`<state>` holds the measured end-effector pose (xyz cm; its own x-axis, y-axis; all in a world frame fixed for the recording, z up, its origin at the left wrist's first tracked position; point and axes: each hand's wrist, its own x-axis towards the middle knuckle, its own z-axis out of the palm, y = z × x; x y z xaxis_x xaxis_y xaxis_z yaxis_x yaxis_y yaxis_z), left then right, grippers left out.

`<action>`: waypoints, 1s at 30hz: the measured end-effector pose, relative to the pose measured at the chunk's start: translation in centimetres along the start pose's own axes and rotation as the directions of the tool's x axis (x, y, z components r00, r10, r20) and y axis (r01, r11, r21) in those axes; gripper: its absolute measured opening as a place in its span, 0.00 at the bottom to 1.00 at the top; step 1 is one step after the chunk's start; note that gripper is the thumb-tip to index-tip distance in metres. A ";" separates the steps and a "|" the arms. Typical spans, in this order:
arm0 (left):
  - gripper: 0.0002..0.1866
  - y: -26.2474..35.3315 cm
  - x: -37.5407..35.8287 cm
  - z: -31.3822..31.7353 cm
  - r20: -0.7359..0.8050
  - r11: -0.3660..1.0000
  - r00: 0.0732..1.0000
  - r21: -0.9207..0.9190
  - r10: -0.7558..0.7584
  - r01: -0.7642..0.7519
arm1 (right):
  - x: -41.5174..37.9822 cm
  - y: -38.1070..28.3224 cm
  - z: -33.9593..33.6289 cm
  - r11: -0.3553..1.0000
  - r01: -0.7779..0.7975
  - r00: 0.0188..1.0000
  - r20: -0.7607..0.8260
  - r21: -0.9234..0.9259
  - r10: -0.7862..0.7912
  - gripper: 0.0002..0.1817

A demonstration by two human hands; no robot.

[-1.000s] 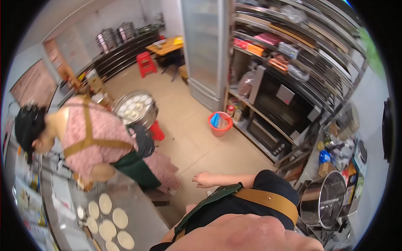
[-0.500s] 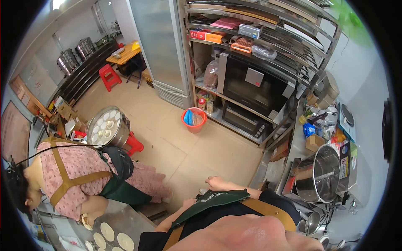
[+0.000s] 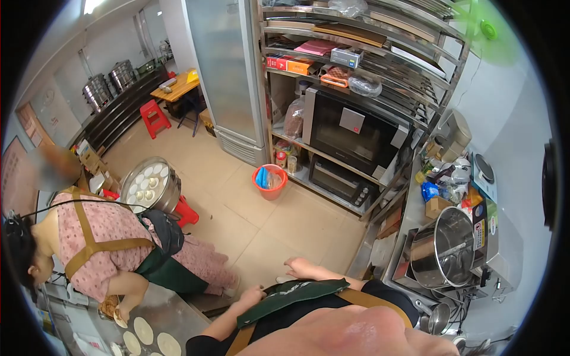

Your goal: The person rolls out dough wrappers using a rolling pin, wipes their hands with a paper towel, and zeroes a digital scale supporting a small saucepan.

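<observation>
My left hand [image 3: 254, 294] hangs low beside the edge of my green apron [image 3: 291, 301]; its fingers are small and partly hidden, and I cannot make out anything held. In front of my body, over the tiled floor, is my right hand [image 3: 301, 267], its fingers loosely bent and a little apart, with nothing seen in them. To my left a co-worker in a pink patterned top [image 3: 107, 231] bends over a metal worktop [image 3: 178, 311]. That person's hand [image 3: 121, 315] holds a dough round by a bowl of brown filling [image 3: 110, 307]. Flat dough rounds [image 3: 168, 344] lie nearer me.
A round steamer [image 3: 172, 185] with pale buns stands on a red stool [image 3: 187, 212]. A red bucket [image 3: 270, 191] sits on the floor before a rack with ovens [image 3: 356, 127]. On the right is a counter with a large steel pot [image 3: 442, 249]. Another person [image 3: 56, 169] appears blurred at left.
The view has shifted slightly. My right hand has moved slightly, and both hands stay low. The co-worker's hand and the filling bowl show more clearly, and a second person has come into view behind.
</observation>
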<state>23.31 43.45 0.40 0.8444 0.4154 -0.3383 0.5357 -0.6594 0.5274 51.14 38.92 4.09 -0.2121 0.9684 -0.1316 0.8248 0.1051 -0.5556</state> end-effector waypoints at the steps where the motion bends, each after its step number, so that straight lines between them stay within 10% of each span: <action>1: 0.08 1.7 -1.7 -3.4 -0.023 0.986 1.000 -0.168 0.001 -0.005 | -0.1 0.3 0.3 0.999 -0.025 1.000 -0.017 0.044 0.026 0.20; 4: 0.04 -0.1 -4.0 -7.2 -0.119 0.786 0.992 -0.617 -0.048 -0.036 | 0.1 0.1 -0.4 0.974 -0.076 0.994 -0.063 0.213 0.091 0.19; 6: 0.06 -1.2 -3.8 -9.6 0.031 0.171 0.950 -0.981 -0.310 0.087 | 0.8 -0.9 -1.8 0.890 -0.100 0.991 -0.037 0.445 0.129 0.18; 8: 0.05 1.7 -2.3 -14.7 -0.306 -0.024 0.926 -0.948 -0.221 -0.319 | 1.0 -3.7 -5.1 0.774 -0.014 0.969 -0.183 0.633 0.167 0.17; 13: 0.03 9.1 0.9 -26.2 -0.709 0.129 0.700 -0.704 -0.082 -0.698 | 2.1 -10.6 -17.9 0.872 0.370 0.668 -0.744 0.321 -0.009 0.14; 17: 0.03 14.4 0.7 -29.7 -0.825 0.317 0.565 -0.531 0.017 -0.786 | 0.8 -15.3 -23.0 0.821 0.560 0.470 -0.858 0.110 -0.206 0.21; 21: 0.05 17.3 1.4 -28.2 -0.847 0.543 0.528 -0.412 0.068 -0.731 | 1.5 -17.0 -21.5 0.779 0.591 0.599 -0.760 0.208 -0.251 0.32; 24: 0.06 18.6 1.6 -26.6 -0.885 0.819 0.399 -0.035 0.241 -0.573 | 2.0 -16.2 -19.0 0.474 0.536 0.801 -0.598 0.699 -0.024 0.31; 28: 0.06 19.1 1.2 -24.5 -0.890 0.889 0.414 -0.021 0.192 -0.458 | 2.1 -16.6 -19.1 -0.061 0.392 0.914 -0.380 0.918 0.142 0.21; 30: 0.06 18.5 1.2 -23.7 -0.883 0.903 0.441 -0.047 0.163 -0.427 | 2.9 -15.1 -18.1 -0.111 0.308 0.949 -0.298 0.945 0.101 0.18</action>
<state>34.32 46.61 28.19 0.4628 0.6290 0.6247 0.1231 -0.7434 0.6574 47.59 44.23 26.94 0.0379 0.9973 0.0634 -0.6523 0.0727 -0.7545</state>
